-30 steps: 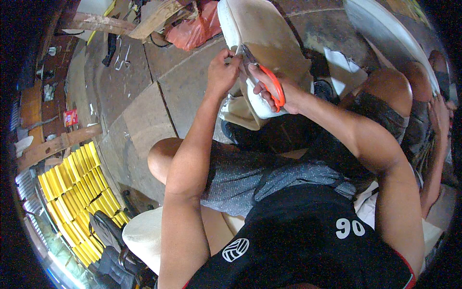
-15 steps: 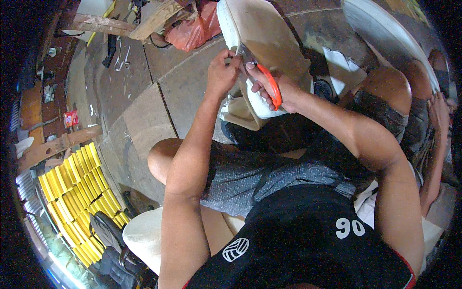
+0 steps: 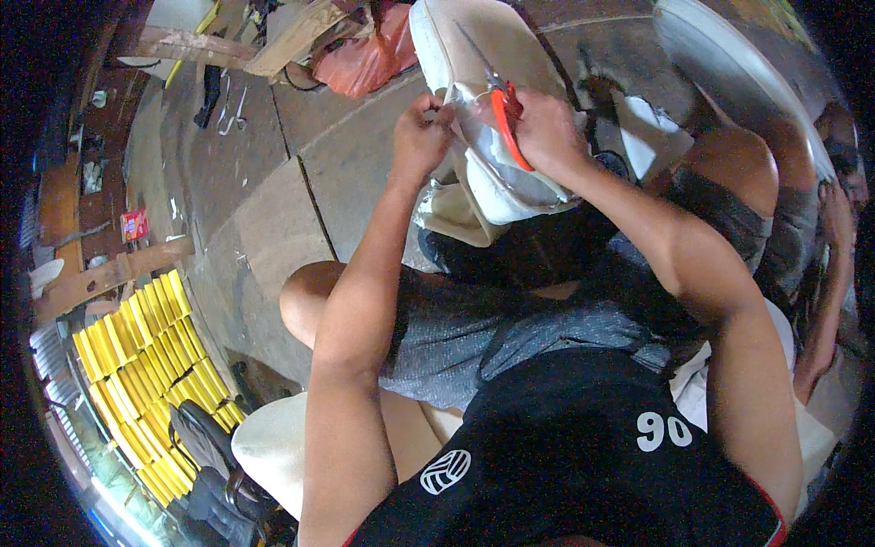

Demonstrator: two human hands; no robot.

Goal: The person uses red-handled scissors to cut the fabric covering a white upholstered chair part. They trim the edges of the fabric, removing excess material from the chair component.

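The pale padded cushion point(image 3: 524, 59) lies in front of you. Over it, your right hand point(image 3: 550, 137) holds the scissors point(image 3: 500, 114) by their orange-red handles. Your left hand point(image 3: 425, 137) is at the cushion's left edge, its fingers narrow; whether they pinch something, I cannot tell. Farther away, beside wooden pieces point(image 3: 296, 38), lies a reddish plastic bag point(image 3: 375, 59), whose content is hidden.

Worn on the head, the single fisheye view looks steeply downward: the black cloth shirt point(image 3: 565, 447) looms very near at six o'clock, the cream, rounded, upholstered piece point(image 3: 533, 50) lies farther off toward twelve, and stacked yellow angular strips point(image 3: 150, 374) sit well away at eight.
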